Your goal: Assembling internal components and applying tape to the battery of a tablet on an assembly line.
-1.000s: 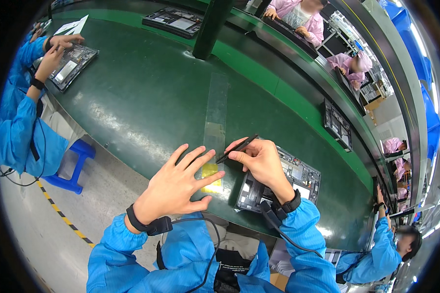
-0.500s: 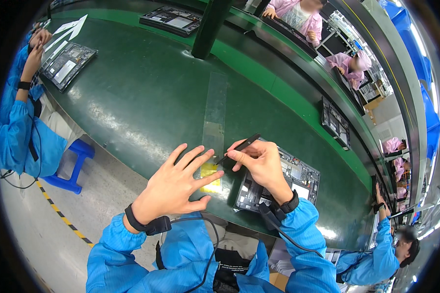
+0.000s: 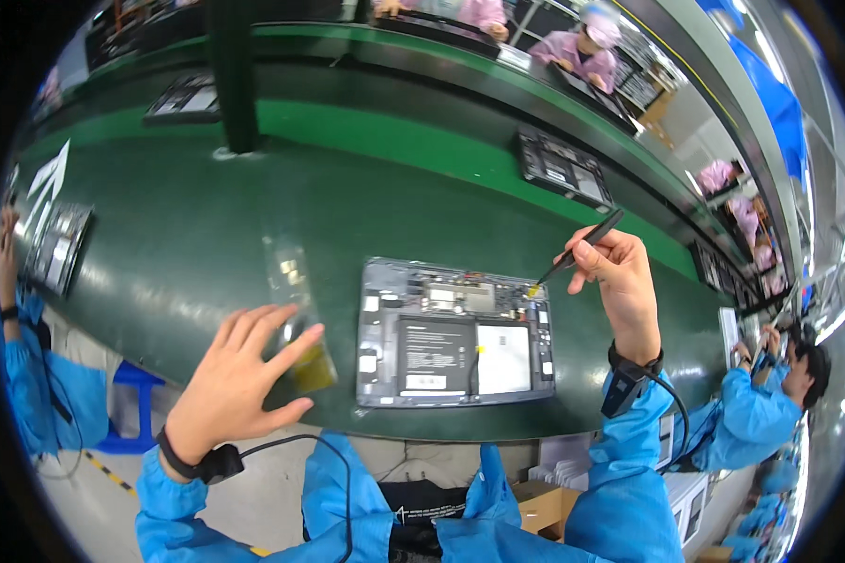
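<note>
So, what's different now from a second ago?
The right hand has carried the dark pointed tool rightward, from the yellow patch to the upper right corner of the opened device; a small yellow piece now shows at its tip. The view has swung right. The right grip is unchanged; the left hand stays spread beside the patch.

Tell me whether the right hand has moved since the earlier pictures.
Yes: against the yellow film, the right hand has moved to the right, from close beside it to past the right edge of the opened device.

Free tabletop (image 3: 385,206) beyond the open device (image 3: 455,342), 1 dark post (image 3: 231,80) leftward
</note>
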A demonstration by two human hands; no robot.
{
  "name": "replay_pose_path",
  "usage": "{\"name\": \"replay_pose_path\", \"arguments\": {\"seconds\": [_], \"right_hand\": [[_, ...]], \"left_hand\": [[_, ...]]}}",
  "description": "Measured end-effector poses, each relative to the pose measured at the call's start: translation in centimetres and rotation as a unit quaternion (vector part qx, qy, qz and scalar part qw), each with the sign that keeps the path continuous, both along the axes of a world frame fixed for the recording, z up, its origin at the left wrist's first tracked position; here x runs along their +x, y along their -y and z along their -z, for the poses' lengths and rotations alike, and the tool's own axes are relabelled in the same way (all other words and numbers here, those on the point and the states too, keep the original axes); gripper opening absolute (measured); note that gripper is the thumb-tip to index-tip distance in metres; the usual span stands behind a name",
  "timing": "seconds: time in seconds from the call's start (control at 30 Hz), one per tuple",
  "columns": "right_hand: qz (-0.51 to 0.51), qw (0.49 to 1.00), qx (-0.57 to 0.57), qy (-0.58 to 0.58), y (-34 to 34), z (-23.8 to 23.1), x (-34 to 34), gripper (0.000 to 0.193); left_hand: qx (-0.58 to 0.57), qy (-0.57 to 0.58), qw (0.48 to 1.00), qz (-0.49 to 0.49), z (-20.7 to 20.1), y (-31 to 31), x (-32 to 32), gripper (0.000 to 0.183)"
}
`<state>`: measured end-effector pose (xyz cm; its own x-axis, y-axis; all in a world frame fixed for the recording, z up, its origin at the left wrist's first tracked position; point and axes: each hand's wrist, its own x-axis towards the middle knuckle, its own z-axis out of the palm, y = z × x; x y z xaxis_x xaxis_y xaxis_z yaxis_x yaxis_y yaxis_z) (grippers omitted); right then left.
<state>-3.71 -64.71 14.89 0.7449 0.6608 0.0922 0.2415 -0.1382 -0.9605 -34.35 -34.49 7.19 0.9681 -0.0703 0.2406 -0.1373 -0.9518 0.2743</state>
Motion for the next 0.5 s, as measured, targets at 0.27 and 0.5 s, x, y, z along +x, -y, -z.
{"name": "replay_pose_path", "arguments": {"seconds": [0.27,0.5], "right_hand": [[-0.038,0.996,-0.044,-0.074,5.0,5.1,6.7,0.021],[-0.085,0.978,-0.055,-0.184,3.7,7.4,9.3,0.017]], "left_hand": [[-0.055,0.020,0.976,0.211,-1.4,9.0,16.1,0.058],[-0.025,-0.018,0.968,0.249,0.3,12.4,20.5,0.073]]}}
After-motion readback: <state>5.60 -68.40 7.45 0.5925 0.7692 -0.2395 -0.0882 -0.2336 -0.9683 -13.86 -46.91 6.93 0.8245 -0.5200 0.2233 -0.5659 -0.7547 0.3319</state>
